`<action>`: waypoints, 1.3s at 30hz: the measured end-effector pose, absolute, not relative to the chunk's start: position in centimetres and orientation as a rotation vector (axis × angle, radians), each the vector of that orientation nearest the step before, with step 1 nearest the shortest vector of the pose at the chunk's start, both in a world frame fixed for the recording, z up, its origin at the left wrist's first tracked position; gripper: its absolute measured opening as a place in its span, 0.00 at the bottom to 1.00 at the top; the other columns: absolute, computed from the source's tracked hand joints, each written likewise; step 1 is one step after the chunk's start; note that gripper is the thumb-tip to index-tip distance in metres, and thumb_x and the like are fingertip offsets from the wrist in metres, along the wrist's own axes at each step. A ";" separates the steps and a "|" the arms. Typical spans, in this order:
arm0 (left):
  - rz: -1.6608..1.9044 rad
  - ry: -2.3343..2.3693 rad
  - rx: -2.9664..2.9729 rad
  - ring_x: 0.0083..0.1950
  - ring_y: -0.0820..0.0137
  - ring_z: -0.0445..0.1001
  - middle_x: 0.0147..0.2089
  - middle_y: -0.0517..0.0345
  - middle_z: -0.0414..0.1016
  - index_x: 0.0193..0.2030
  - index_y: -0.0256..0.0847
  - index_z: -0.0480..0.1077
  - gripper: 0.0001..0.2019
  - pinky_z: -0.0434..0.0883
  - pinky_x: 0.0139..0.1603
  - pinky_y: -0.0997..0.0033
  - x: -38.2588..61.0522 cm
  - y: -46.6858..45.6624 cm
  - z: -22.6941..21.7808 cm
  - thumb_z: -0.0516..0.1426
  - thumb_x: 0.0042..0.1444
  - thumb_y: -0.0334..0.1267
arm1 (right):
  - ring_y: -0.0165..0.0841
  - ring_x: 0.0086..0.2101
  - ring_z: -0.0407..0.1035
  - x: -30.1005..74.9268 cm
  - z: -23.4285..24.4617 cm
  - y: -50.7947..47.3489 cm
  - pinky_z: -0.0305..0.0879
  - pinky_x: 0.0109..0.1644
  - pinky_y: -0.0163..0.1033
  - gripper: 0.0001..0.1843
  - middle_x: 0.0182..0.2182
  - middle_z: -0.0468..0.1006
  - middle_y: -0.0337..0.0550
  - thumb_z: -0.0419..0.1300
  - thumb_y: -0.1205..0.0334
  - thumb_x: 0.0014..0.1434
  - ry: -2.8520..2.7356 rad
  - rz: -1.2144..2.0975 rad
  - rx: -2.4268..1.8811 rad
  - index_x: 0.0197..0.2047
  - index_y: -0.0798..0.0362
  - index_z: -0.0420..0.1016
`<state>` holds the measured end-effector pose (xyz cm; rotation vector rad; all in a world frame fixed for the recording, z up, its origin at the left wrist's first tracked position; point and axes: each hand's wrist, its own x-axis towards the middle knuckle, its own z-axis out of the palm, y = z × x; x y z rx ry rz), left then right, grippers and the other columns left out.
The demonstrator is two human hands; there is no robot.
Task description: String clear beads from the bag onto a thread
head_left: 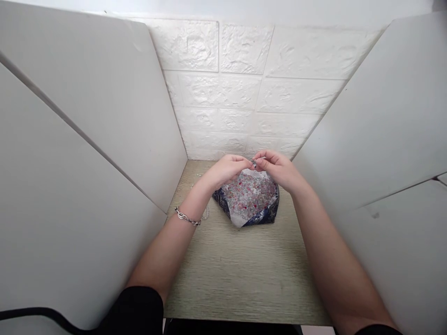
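My left hand (229,168) and my right hand (275,167) meet fingertip to fingertip above the far edge of a blue patterned cloth (268,215). Both are closed in a pinch. Between the fingertips shows a tiny greyish, dark-specked piece, too small to name for certain. Small beads (249,193) in pink, red, pale green and clear lie heaped on the cloth, on a whitish lining. Just left of the cloth, partly beside my wrist, rests a pale, thin loop (206,213) that looks like strung beads. A silver chain bracelet (187,218) circles my left wrist.
The wooden-grained tabletop (237,274) is narrow, with white panels rising on the left (104,93) and right (377,116). A white brick-patterned wall (237,88) closes the back. A black cable (35,312) runs at lower left.
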<state>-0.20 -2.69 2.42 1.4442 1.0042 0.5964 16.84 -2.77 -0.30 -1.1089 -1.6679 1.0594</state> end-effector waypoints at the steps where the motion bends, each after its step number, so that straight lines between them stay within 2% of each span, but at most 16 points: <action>1: 0.601 1.005 1.443 0.14 0.85 0.41 0.17 0.70 0.41 0.29 0.37 0.67 0.08 0.39 0.16 0.79 -0.2 -2.7 2.5 0.51 0.50 0.39 | 0.26 0.29 0.63 16.8 -0.3 -2.8 0.60 0.35 0.34 0.09 0.28 0.70 0.38 0.56 0.57 0.52 -1.666 1.064 -1.105 0.36 0.53 0.68; 12: 0.632 1.008 1.435 0.15 0.85 0.42 0.16 0.70 0.43 0.24 0.38 0.62 0.07 0.40 0.16 0.79 -0.1 -2.7 2.4 0.52 0.48 0.38 | 0.27 0.30 0.63 16.6 -0.2 -2.9 0.59 0.36 0.34 0.09 0.28 0.70 0.37 0.56 0.57 0.52 -1.691 1.074 -1.092 0.35 0.52 0.69; 21: 0.642 1.007 1.446 0.15 0.85 0.42 0.17 0.70 0.44 0.27 0.37 0.65 0.06 0.41 0.17 0.79 -0.1 -2.6 2.4 0.51 0.49 0.37 | 0.27 0.29 0.62 16.8 -0.2 -2.9 0.58 0.34 0.35 0.10 0.27 0.69 0.37 0.56 0.56 0.52 -1.694 1.030 -1.144 0.35 0.52 0.69; 33: 0.635 1.004 1.435 0.15 0.84 0.42 0.17 0.69 0.44 0.25 0.38 0.64 0.06 0.41 0.16 0.78 -0.1 -2.5 2.3 0.52 0.49 0.38 | 0.27 0.28 0.62 16.7 -0.2 -2.8 0.59 0.33 0.34 0.10 0.27 0.69 0.37 0.56 0.56 0.52 -1.717 1.013 -1.146 0.35 0.52 0.69; 39: 0.644 0.960 1.440 0.15 0.85 0.44 0.16 0.69 0.46 0.22 0.37 0.63 0.10 0.42 0.16 0.79 -0.3 -2.4 2.1 0.53 0.50 0.39 | 0.27 0.29 0.64 16.4 -0.2 -2.9 0.60 0.34 0.33 0.08 0.28 0.71 0.38 0.56 0.57 0.52 -1.719 1.038 -1.131 0.34 0.53 0.69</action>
